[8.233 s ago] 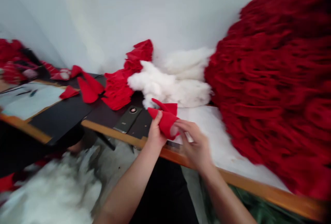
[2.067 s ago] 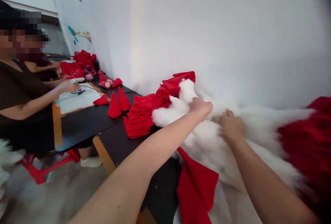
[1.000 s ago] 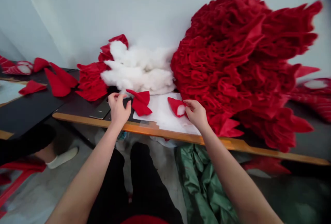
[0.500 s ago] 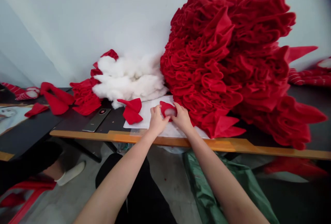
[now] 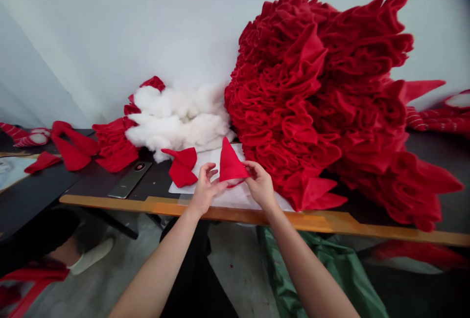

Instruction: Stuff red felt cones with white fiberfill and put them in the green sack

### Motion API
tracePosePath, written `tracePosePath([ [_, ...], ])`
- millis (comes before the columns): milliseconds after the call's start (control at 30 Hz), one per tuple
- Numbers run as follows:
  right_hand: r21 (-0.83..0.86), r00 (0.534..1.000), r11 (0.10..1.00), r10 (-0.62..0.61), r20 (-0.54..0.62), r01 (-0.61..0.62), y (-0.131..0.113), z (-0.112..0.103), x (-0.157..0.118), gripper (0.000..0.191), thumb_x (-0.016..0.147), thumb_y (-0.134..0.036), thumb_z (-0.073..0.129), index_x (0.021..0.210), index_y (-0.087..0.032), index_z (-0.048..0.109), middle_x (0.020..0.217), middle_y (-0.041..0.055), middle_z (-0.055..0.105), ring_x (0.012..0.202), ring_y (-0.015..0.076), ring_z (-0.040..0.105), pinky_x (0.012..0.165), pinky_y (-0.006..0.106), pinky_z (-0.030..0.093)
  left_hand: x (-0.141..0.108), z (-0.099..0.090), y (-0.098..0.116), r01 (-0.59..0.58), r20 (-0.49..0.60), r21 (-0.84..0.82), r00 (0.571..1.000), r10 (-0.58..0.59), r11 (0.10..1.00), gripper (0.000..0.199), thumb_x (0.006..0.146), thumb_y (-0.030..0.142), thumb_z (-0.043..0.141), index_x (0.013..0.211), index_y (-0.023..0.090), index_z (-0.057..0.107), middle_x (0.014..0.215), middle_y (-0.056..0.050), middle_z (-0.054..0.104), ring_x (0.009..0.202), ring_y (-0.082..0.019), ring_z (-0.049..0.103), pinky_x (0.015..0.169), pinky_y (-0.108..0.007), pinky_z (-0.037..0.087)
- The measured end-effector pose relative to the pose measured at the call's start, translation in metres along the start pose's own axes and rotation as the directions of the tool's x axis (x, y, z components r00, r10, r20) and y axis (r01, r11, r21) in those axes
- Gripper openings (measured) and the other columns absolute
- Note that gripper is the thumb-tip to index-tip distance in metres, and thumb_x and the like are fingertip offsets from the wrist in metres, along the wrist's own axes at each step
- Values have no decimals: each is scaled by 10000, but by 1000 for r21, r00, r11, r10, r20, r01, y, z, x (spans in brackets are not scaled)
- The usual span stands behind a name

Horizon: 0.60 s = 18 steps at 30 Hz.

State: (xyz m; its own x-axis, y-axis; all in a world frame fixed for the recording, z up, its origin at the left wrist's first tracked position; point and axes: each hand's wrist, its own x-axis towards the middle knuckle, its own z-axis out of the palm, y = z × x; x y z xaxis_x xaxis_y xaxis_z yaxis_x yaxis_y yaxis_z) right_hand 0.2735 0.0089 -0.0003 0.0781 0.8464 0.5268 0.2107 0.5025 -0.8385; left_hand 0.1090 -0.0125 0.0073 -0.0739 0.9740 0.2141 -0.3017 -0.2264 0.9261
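A red cone-shaped felt hat [image 5: 231, 161] stands point up over the white sheet [image 5: 240, 198], some white showing at its lower opening. My right hand [image 5: 261, 183] pinches the hat's lower right corner between thumb and fingers. On the other side, my left hand [image 5: 207, 187] has its fingers apart and curled, with the thumb by the hat's lower left edge; whether it touches the cloth I cannot tell. Just left of that hand lies another folded red felt piece [image 5: 183, 167]. Behind the hands sits a heap of white stuffing [image 5: 179, 120].
A huge pile of red felt pieces [image 5: 293, 107] rises on the right of the dark table. To the left are a phone [image 5: 130, 180] and more red pieces [image 5: 115, 144]. The table has a wooden front edge [image 5: 165, 205]. Below hangs a green bag [image 5: 323, 274]; another person's foot [image 5: 91, 256] shows lower left.
The hat has turned from its opening facing me to standing point up. My left hand has moved left, its fingers coming off the cloth; my right hand has shifted to the hat's corner.
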Motion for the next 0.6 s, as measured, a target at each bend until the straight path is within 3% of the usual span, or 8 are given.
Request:
tracePosePath([
  [67, 102, 996, 993, 51, 76, -58, -8, 1, 2, 257, 698, -251, 570, 945, -198, 615, 902, 58, 678, 809, 199, 632, 715, 330, 538, 4, 0, 9, 208, 62, -335, 978, -198, 919, 542, 559, 381, 790, 1017, 229, 544, 1064, -64, 587, 991, -216, 571, 836, -347, 479],
  [167, 122, 984, 987, 82, 158, -102, -18, 7, 3, 245, 700, -291, 606, 928, -198, 608, 858, 52, 672, 775, 198, 636, 674, 325, 548, 16, 9, 14, 375, 163, -547, 925, -344, 748, 474, 634, 468, 738, 977, 173, 594, 959, -90, 654, 939, -237, 623, 844, -361, 491],
  [233, 4, 998, 999, 50, 32, -50, -24, 14, -2, 245, 728, -291, 600, 953, -194, 599, 872, 68, 651, 786, 206, 629, 664, 338, 553, 25, 17, 13, 374, 121, -631, 913, -391, 680, 348, 683, 395, 716, 919, 162, 611, 890, -71, 674, 849, -203, 646, 828, -333, 502],
  [300, -184, 989, 981, -89, -122, 65, -29, 21, -11, 202, 790, -271, 564, 975, -201, 600, 917, 92, 630, 849, 221, 618, 719, 378, 554, 33, 22, 12, 342, 42, -693, 898, -439, 635, 228, 717, 340, 690, 834, 163, 609, 793, -38, 673, 730, -164, 644, 789, -306, 514],
  [333, -269, 974, 954, -178, -141, 135, -30, 25, -15, 187, 824, -251, 533, 991, -209, 605, 955, 105, 626, 898, 230, 613, 770, 405, 547, 36, 22, 12, 332, 19, -709, 890, -455, 622, 196, 730, 331, 677, 799, 162, 605, 758, -28, 668, 688, -154, 638, 774, -300, 518],
  [433, -389, 936, 863, -353, -5, 323, -31, 40, -22, 279, 874, -173, 438, 1091, -229, 604, 1080, 123, 621, 1040, 252, 585, 906, 474, 500, 40, 19, 14, 353, 33, -707, 882, -470, 613, 189, 740, 329, 662, 748, 151, 602, 705, -28, 660, 633, -153, 630, 746, -301, 528],
  [600, -360, 895, 820, -403, 190, 445, -30, 69, -10, 396, 850, -90, 368, 1168, -187, 584, 1028, 129, 655, 992, 271, 597, 877, 502, 511, 38, 6, 19, 348, 39, -698, 891, -452, 625, 175, 700, 289, 699, 731, 148, 601, 699, -25, 665, 636, -145, 640, 729, -280, 540],
])
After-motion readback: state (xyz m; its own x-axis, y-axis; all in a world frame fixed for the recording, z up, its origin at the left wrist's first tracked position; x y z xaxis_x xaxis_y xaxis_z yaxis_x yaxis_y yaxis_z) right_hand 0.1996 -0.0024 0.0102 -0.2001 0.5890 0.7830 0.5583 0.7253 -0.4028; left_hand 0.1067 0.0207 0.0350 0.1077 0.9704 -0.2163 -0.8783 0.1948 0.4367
